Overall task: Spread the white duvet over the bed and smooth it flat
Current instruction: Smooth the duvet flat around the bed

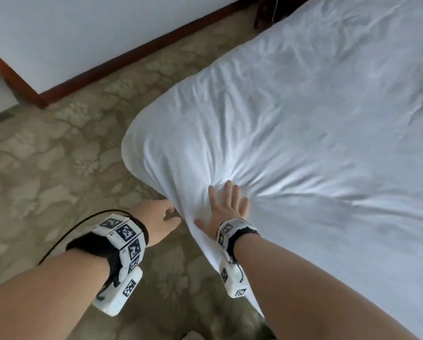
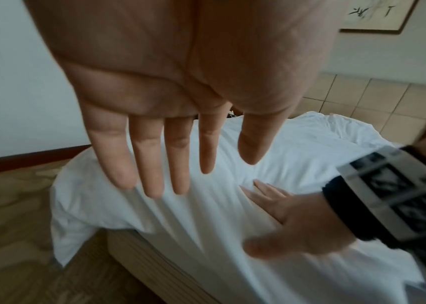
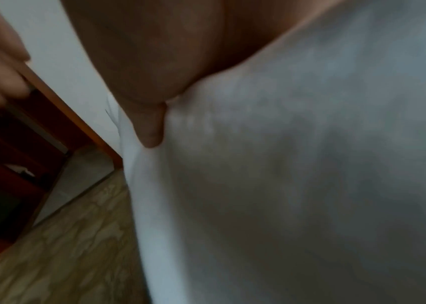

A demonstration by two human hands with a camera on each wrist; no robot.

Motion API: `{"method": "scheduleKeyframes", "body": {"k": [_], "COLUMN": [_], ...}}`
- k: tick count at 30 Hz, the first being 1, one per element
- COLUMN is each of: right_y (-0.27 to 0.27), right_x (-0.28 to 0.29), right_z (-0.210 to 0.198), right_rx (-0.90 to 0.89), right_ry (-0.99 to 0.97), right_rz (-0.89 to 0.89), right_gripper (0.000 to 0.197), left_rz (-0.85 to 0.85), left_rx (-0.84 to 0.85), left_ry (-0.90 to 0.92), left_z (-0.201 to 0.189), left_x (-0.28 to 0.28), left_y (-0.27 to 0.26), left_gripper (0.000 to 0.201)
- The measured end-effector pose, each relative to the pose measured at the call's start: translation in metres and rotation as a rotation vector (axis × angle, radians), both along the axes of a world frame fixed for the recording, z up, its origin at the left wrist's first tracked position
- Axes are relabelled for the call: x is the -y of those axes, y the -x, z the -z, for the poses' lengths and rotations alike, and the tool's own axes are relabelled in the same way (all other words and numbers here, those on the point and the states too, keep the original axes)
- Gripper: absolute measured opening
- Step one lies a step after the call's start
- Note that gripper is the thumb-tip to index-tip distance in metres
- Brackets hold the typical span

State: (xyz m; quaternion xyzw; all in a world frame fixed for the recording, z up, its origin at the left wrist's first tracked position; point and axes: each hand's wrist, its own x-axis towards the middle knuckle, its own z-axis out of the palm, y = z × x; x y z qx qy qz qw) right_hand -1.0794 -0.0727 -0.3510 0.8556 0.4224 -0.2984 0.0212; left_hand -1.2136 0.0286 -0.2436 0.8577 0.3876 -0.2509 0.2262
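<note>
The white duvet (image 1: 303,123) covers the bed, filling the frame's right. The right hand (image 1: 226,207) presses it flat, fingers spread; the left hand (image 1: 160,220), fingers straight and apart, touches its hanging edge. Pressing unevenly could bunch new wrinkles at the corner.

A patterned olive carpet (image 1: 58,155) fills the left of the head view. Above it, a white wall (image 1: 95,28) meets dark wood skirting (image 1: 136,52). A framed picture (image 2: 377,16) hangs upper right in the left wrist view.
</note>
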Motion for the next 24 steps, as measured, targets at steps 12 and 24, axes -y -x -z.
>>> {"method": "scheduleKeyframes", "body": {"k": [12, 24], "right_y": [-0.003, -0.041], "right_x": [0.007, -0.016], "right_z": [0.038, 0.015], "right_rx": [0.093, 0.331], "right_ry": [-0.102, -0.596], "right_rz": [0.056, 0.232], "right_gripper": [0.104, 0.030], "left_rz": [0.560, 0.308], "left_rx": [0.178, -0.244], "left_ry": [-0.178, -0.079], "left_z": [0.030, 0.089], "left_x": [-0.052, -0.254], "left_y": [-0.208, -0.214], "left_gripper": [0.078, 0.108]}}
